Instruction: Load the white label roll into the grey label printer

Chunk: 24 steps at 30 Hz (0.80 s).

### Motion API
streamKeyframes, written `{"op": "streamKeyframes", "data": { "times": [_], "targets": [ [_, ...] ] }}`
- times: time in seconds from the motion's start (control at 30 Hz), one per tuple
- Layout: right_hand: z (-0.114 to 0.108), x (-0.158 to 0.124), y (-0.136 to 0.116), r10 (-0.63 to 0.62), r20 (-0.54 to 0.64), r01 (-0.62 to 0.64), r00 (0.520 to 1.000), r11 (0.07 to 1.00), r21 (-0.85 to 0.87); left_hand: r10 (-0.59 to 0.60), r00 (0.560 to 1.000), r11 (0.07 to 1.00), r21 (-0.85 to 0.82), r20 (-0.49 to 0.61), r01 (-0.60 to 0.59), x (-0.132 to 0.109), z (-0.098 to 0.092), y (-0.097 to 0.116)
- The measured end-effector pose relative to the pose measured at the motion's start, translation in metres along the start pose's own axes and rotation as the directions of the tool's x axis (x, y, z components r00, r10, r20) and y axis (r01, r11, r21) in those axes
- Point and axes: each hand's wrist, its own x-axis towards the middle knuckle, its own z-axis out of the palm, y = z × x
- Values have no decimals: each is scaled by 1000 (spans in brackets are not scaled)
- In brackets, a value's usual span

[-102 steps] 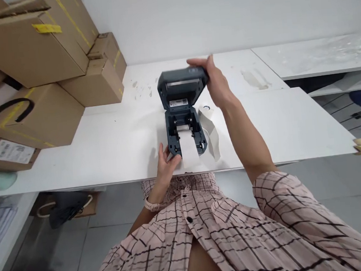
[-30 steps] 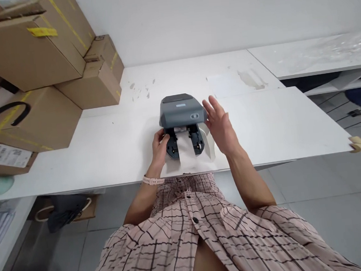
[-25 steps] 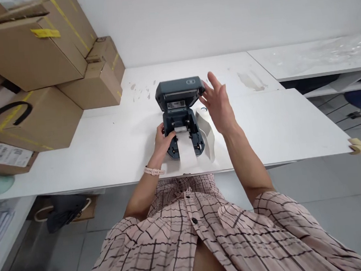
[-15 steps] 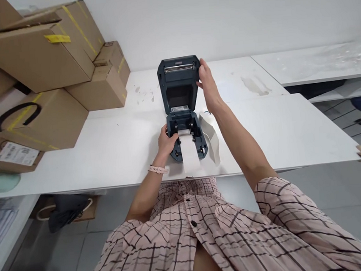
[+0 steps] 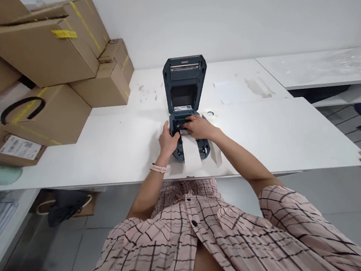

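**Both hands set inside an opened label printer (image 5: 176, 118)**

The label printer is placed just below the upper centre of the frame, near the front edge of the white table (image 5: 127, 151), where it can be reached by both arms. Its lid (image 5: 185, 84) is swung up and back on the rear hinge and is touched by neither hand, so the bay is presumably left exposed from above. A white paper strip (image 5: 191, 155) is led out over the front of the base, probably because that is the way it is fed.

The left wall of the base is straddled by the left hand (image 5: 167, 143): the thumb is parted from the fingers and laid over the inner side, perhaps for steadying. Whether the wall is pinched cannot be told. The bay is entered from the right by the right hand (image 5: 200, 127), its fingers extended and close together; what is met by their tips is hidden, so a pinch cannot be confirmed.

A loose curl of paper (image 5: 217, 154) is seen just beside the printer, partly covered by the right wrist. Farther out, cardboard boxes (image 5: 43, 53) are stacked at the upper left of the frame, well apart from the hands, seemingly for storage.
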Motion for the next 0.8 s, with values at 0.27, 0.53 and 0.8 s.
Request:
{"op": "streamKeyframes", "data": {
  "times": [0.27,0.53,0.8],
  "targets": [
    [-11,18,-7,-71,294,62,953,997,40,103,993,994,32,-60,-101,-3,-4,-2],
    [-56,-79,53,-254,-145,256,956,488,834,92,995,995,-34,-41,-93,-5,-3,-7],
    [0,-203,130,407,-242,41,881,444,895,87,994,995,-43,-67,-90,-4,0,-12]
  ]
}}
